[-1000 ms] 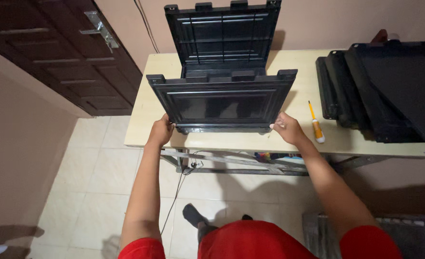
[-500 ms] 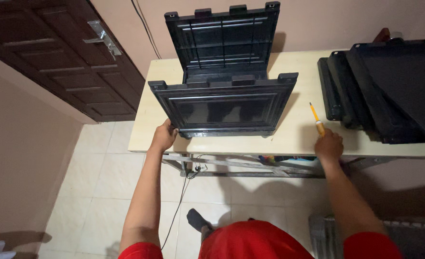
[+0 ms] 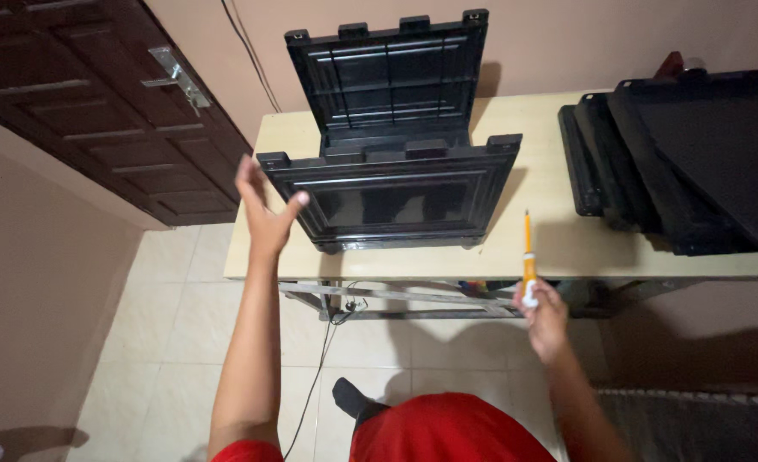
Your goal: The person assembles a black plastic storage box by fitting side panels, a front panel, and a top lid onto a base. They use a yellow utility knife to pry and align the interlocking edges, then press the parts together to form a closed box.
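Observation:
A black plastic panel (image 3: 392, 198) lies flat on the pale wooden table (image 3: 541, 244). A second black panel (image 3: 389, 84) stands upright behind it against the wall. My left hand (image 3: 263, 210) hovers open beside the flat panel's left edge, fingers spread, touching nothing. My right hand (image 3: 543, 315) is at the table's front edge, closed on the white handle end of an orange screwdriver (image 3: 528, 257) that points away from me across the tabletop.
A stack of black panels (image 3: 687, 162) leans at the table's right end. A dark wooden door (image 3: 96, 111) with a metal latch stands at the left. A cable (image 3: 315, 376) hangs under the table over the tiled floor.
My left hand has let go of the flat panel and lifted open. My right hand moved from the panel's right corner to the screwdriver and pulled its handle over the table's front edge.

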